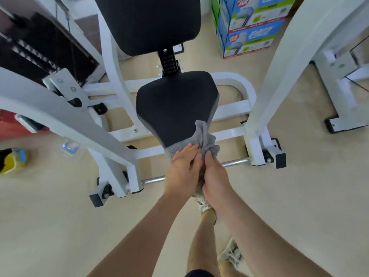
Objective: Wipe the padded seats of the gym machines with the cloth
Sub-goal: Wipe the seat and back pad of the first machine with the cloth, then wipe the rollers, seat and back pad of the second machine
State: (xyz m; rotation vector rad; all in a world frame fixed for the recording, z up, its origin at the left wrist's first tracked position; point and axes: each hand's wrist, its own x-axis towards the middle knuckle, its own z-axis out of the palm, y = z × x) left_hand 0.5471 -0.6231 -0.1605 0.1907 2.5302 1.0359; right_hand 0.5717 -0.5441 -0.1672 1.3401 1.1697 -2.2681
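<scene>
Weights [40,50] stand stacked at the far left, dark, behind the white frame [60,108] whose arm slants across in front of them. Below, on the floor [50,216], lies a yellow thing [10,162], too blurred for me to name. Further right the black backrest [147,23] rises upright beyond the seat [175,106], which is black too, wide at its far end and narrowing towards me. The grey cloth [201,140] is draped over the seat's near tip, with a bunched fold climbing the seat's right edge. My left hand [183,168] lies on the cloth at that tip, fingers fairly straight and close together, pressing it against the padding. My right hand [215,176] is just beside it, touching it, with the fingers curled round the gathered part of the cloth and the thumb pointing up; a tail of cloth hangs down between the two hands. A chrome bar [235,162] runs low across behind them, joining the frame's feet. At the upper right, blue and white boxes [251,27] are stacked on the floor. My shoes [231,254] show below my arms.
</scene>
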